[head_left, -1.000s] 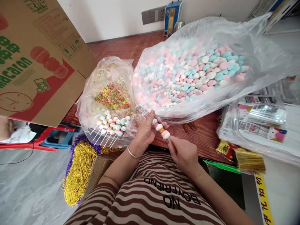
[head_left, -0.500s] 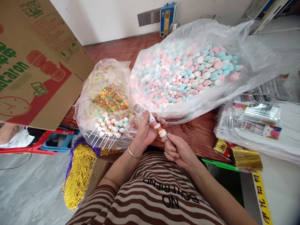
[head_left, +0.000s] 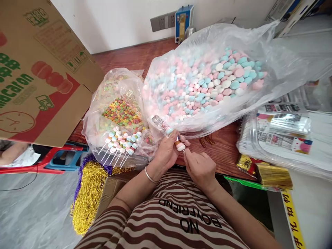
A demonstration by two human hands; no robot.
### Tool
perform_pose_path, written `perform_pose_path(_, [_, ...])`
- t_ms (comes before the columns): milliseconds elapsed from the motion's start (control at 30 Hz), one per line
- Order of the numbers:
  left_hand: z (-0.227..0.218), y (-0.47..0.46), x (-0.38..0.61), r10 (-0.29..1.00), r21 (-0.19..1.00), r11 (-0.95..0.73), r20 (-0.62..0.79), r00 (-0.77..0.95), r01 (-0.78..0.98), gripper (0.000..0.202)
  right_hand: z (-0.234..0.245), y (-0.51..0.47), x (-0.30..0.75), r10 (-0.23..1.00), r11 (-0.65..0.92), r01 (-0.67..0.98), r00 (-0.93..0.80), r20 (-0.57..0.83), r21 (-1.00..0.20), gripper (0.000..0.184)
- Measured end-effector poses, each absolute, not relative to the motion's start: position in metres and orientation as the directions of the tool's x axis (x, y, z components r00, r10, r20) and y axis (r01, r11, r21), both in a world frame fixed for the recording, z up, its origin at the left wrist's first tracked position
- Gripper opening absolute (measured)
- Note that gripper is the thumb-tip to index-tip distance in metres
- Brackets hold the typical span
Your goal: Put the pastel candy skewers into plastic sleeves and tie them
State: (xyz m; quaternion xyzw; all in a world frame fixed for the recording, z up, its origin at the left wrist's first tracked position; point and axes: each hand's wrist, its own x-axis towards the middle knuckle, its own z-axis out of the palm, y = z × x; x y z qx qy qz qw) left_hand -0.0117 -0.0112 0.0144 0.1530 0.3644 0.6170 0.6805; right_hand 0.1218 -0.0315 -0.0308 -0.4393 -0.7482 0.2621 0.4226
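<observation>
My left hand [head_left: 167, 152] is closed around a candy skewer [head_left: 180, 146] of pale marshmallow pieces with an orange ring among them. A clear printed plastic sleeve [head_left: 160, 123] covers its upper end and sticks out beyond my thumb. My right hand [head_left: 201, 168] is closed at the skewer's lower end, its fingers around the white stick, most of which they hide. To the left, several finished-looking marshmallow skewers [head_left: 123, 141] lie side by side on a clear bag of colourful ring-shaped candy [head_left: 121, 111], their sticks pointing toward me.
A large clear bag of pink, white and blue candies [head_left: 215, 84] fills the back of the wooden table [head_left: 135, 48]. Printed sleeves [head_left: 282, 126] lie right, near gold twist ties [head_left: 273, 175]. A cardboard box [head_left: 44, 79] stands left; gold beads [head_left: 86, 197] hang below.
My right hand has turned knuckles-up and moved closer to the candy along the stick. My left hand has shifted slightly right and down, and more of the printed sleeve shows above it.
</observation>
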Motion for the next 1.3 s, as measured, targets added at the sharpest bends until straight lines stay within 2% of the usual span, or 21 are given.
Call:
perform_pose_path(67, [0.012, -0.013, -0.010, 0.950, 0.667, 0.220, -0.311, 0.002, -0.712, 0.038, -0.032, -0.030, 0.118, 0.930, 0.340, 0.299, -0.250, 0.270, -0.892, 0.029])
perform_pose_path(133, [0.012, -0.014, -0.014, 0.948, 0.680, 0.265, -0.313, 0.057, -0.684, 0.039, -0.033, -0.029, 0.114, 0.954, 0.043, 0.027, -0.298, 0.033, -0.999, 0.035])
perform_pose_path(200, [0.014, -0.012, -0.022, 0.958, 0.692, 0.252, -0.278, 0.072, -0.677, 0.045, -0.034, -0.030, 0.111, 0.906, -0.242, -0.204, -0.398, -0.146, -0.948, 0.037])
perform_pose_path(267, [0.018, -0.008, -0.032, 0.978, 0.689, 0.156, -0.206, 0.016, -0.708, 0.055, -0.033, -0.031, 0.110, 0.862, -0.360, -0.284, -0.467, -0.200, -0.889, 0.038])
perform_pose_path(333, [0.024, -0.003, -0.039, 0.984, 0.673, 0.042, -0.158, -0.088, -0.738, 0.053, -0.030, -0.032, 0.110, 0.869, -0.295, -0.206, -0.464, -0.172, -0.933, 0.038])
perform_pose_path(400, [0.028, 0.002, -0.043, 0.969, 0.657, -0.029, -0.165, -0.182, -0.753, 0.037, -0.026, -0.033, 0.112, 0.932, -0.040, -0.001, -0.360, -0.037, -0.999, 0.033])
perform_pose_path(433, [0.030, 0.005, -0.043, 0.957, 0.647, -0.049, -0.187, -0.221, -0.761, 0.028, -0.025, -0.033, 0.113, 0.951, 0.130, 0.137, -0.299, 0.084, -0.982, 0.029])
perform_pose_path(500, [0.032, 0.009, -0.041, 0.930, 0.621, -0.061, -0.249, -0.271, -0.782, 0.018, -0.024, -0.033, 0.116, 0.910, 0.408, 0.393, -0.241, 0.336, -0.824, 0.024])
perform_pose_path(533, [0.032, 0.011, -0.039, 0.919, 0.607, -0.059, -0.276, -0.280, -0.793, 0.018, -0.025, -0.034, 0.118, 0.872, 0.489, 0.470, -0.251, 0.421, -0.734, 0.023])
perform_pose_path(567, [0.032, 0.011, -0.037, 0.914, 0.594, -0.053, -0.295, -0.279, -0.803, 0.019, -0.025, -0.034, 0.119, 0.846, 0.531, 0.506, -0.267, 0.462, -0.680, 0.022])
perform_pose_path(600, [0.032, 0.012, -0.035, 0.914, 0.583, -0.046, -0.304, -0.270, -0.811, 0.020, -0.026, -0.034, 0.120, 0.845, 0.533, 0.503, -0.273, 0.460, -0.681, 0.020])
perform_pose_path(667, [0.032, 0.010, -0.031, 0.927, 0.567, -0.039, -0.287, -0.242, -0.823, 0.022, -0.024, -0.035, 0.119, 0.908, 0.406, 0.359, -0.267, 0.324, -0.840, 0.019])
perform_pose_path(733, [0.030, 0.007, -0.027, 0.947, 0.555, -0.028, -0.251, -0.200, -0.831, 0.022, -0.020, -0.035, 0.116, 0.942, 0.070, 0.054, -0.333, 0.048, -0.996, 0.025])
perform_pose_path(800, [0.027, 0.003, -0.021, 0.965, 0.555, 0.012, -0.224, -0.136, -0.832, 0.025, -0.014, -0.034, 0.111, 0.857, -0.298, -0.198, -0.486, -0.170, -0.934, 0.029])
perform_pose_path(833, [0.025, 0.000, -0.018, 0.971, 0.562, 0.035, -0.215, -0.105, -0.827, 0.026, -0.011, -0.034, 0.109, 0.816, -0.397, -0.255, -0.538, -0.212, -0.881, 0.029])
perform_pose_path(867, [0.023, -0.002, -0.014, 0.975, 0.574, 0.057, -0.210, -0.080, -0.817, 0.028, -0.010, -0.032, 0.106, 0.813, -0.411, -0.265, -0.540, -0.218, -0.873, 0.030])
perform_pose_path(967, [0.016, -0.008, -0.002, 0.973, 0.633, 0.078, -0.217, -0.080, -0.770, 0.032, -0.015, -0.028, 0.102, 0.924, -0.168, -0.119, -0.364, -0.115, -0.979, 0.035])
perform_pose_path(1033, [0.012, -0.012, 0.003, 0.964, 0.659, 0.088, -0.244, -0.102, -0.747, 0.033, -0.022, -0.024, 0.103, 0.967, 0.080, 0.101, -0.250, 0.052, -0.992, 0.033])
perform_pose_path(1100, [0.011, -0.013, 0.004, 0.959, 0.676, 0.106, -0.264, -0.105, -0.730, 0.033, -0.030, -0.022, 0.106, 0.938, 0.327, 0.332, -0.230, 0.260, -0.885, 0.028])
perform_pose_path(1167, [0.013, -0.010, -0.003, 0.956, 0.668, 0.109, -0.273, -0.106, -0.736, 0.036, -0.035, -0.022, 0.109, 0.862, 0.506, 0.491, -0.259, 0.436, -0.709, 0.024])
perform_pose_path(1300, [0.019, 0.004, -0.028, 0.943, 0.568, 0.062, -0.302, -0.138, -0.821, 0.033, -0.035, -0.026, 0.117, 0.792, 0.607, 0.501, -0.308, 0.528, -0.617, 0.021])
